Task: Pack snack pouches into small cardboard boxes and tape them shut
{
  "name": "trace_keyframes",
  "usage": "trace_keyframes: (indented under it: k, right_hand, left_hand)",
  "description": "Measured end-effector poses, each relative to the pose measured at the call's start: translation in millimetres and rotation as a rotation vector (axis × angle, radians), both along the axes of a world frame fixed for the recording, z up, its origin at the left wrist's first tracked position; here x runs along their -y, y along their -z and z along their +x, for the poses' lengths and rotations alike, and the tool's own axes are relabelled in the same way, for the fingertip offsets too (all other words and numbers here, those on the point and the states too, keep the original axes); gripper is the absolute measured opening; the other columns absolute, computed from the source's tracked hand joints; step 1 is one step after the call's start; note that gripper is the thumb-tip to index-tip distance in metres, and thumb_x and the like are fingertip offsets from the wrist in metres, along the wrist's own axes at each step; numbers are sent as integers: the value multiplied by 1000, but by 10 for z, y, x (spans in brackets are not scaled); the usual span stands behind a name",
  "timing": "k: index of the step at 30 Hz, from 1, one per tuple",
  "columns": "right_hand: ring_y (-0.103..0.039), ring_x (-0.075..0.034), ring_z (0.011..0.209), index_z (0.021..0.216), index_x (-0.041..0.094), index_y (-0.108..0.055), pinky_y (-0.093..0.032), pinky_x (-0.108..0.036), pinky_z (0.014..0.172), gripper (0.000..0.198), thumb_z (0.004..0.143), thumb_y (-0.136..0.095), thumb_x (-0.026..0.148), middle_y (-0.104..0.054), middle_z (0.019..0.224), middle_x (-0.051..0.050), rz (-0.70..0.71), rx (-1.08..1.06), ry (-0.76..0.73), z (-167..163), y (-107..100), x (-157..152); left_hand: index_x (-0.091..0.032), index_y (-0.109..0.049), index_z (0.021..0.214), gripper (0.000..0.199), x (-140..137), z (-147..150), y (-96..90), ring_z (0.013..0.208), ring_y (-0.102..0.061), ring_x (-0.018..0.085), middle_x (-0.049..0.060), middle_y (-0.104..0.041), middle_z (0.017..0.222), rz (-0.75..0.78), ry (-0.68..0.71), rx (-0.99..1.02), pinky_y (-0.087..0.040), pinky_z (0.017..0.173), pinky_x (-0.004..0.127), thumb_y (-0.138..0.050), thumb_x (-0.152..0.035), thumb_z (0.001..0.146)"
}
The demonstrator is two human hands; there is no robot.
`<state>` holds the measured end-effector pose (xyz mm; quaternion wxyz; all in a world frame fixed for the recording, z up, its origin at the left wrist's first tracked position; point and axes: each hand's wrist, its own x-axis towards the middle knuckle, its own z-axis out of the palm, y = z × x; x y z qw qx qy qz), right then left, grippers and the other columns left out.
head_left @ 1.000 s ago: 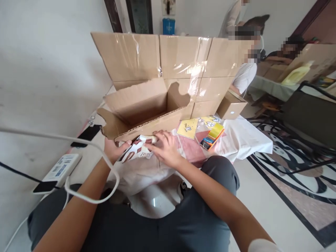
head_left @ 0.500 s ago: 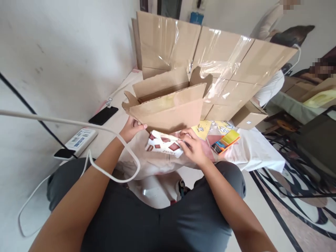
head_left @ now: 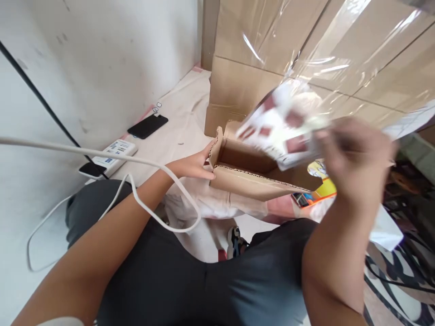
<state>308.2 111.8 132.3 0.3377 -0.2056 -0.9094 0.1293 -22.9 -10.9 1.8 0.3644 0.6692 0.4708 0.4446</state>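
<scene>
My left hand [head_left: 195, 165] grips the left end of an open cardboard box [head_left: 249, 183], thumb on the near side and fingers behind the end flap. The box stands on the cloth-covered surface with its opening up; I cannot see all of its inside. My right hand [head_left: 358, 154], smeared by motion, is closed on the right end of a white packet with dark red diamond shapes [head_left: 288, 140]. The packet is tilted and blurred, held above the box opening. Just beyond the box's right end lies a yellow and orange booklet [head_left: 324, 190], partly covered.
Taped cardboard boxes [head_left: 244, 86] stand like a wall behind. To the left lie a black phone [head_left: 148, 126] and a white power strip [head_left: 117, 151] with another dark phone [head_left: 91, 170]. A white cable [head_left: 146, 165] loops across my left forearm.
My right hand has lifted the packet from in front of the box up over its opening. The box has tipped and come nearer, with my left hand still on its left end. The view has turned.
</scene>
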Motion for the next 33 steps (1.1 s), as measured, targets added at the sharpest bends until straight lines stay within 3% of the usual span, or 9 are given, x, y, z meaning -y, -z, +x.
trace_keyframes:
  k: [5,8,11,13,16,20,25,30,33]
  right_hand:
    - [-76,-25,95,109,26,-79,-60,-43,86,22,99,-61,34,-80,107,-3,-137,339,-126,-332,409,123]
    - [-74,-25,99,108,25,-80,-58,-43,95,19,96,-67,34,-80,107,-5,-48,3,52,-159,398,155]
    - [-72,-26,102,102,26,-78,-55,-44,96,16,96,-65,33,-76,104,-6,18,-445,306,89,376,79]
    - [-71,-26,92,94,29,-72,-56,-43,86,9,94,-65,35,-72,93,-4,-77,-772,356,196,495,-36]
    - [-71,-28,91,83,32,-61,-56,-45,84,14,95,-57,39,-69,88,-5,-308,-1072,261,206,840,-154]
    - [-66,-29,126,105,29,-70,-46,-55,116,31,104,-45,46,-73,120,-8,-373,-751,-12,47,1192,-6]
    - [-62,-25,135,117,28,-71,-42,-55,121,45,108,-32,50,-72,130,-5,-381,-611,-95,4,1194,127]
    - [-61,-24,136,116,27,-71,-41,-50,124,50,105,-36,61,-72,131,-5,-467,-579,-96,-2,1135,-5]
    - [-60,-23,137,117,28,-70,-37,-49,126,58,106,-27,65,-73,129,-4,-536,-506,-139,-47,1132,-28]
  left_hand:
    - [-37,-10,168,128,101,-13,-150,158,-26,43,11,-22,174,55,-8,-133,-39,123,59,-90,-51,70]
    - [-40,-18,167,110,165,-24,-255,161,-21,39,6,-18,176,44,-15,-218,-35,125,58,-83,-51,79]
    - [-36,-44,158,88,179,-14,-288,162,-15,40,6,-23,174,24,-57,-273,-34,125,60,-81,-55,80]
    - [-32,-56,149,75,150,13,-248,162,-13,40,8,-25,174,33,-77,-256,-32,126,60,-77,-61,83]
    - [-29,-51,149,67,71,77,-129,162,-18,35,9,-29,171,84,-113,-153,-27,130,56,-60,-66,94]
    - [-28,-45,152,73,-27,153,-4,160,-25,32,10,-33,169,117,-177,-95,-25,132,51,-49,-74,96]
    - [-27,-43,154,88,-59,253,42,155,-36,31,7,-41,165,199,-204,63,-33,127,46,-36,-87,91]
    - [-27,-73,113,52,-9,291,-6,159,-27,36,3,-31,171,384,-293,-65,-30,129,57,-71,-70,83]
    - [-31,-77,96,32,60,250,-152,159,-28,34,-4,-38,167,399,-171,-117,-29,129,61,-76,-61,84]
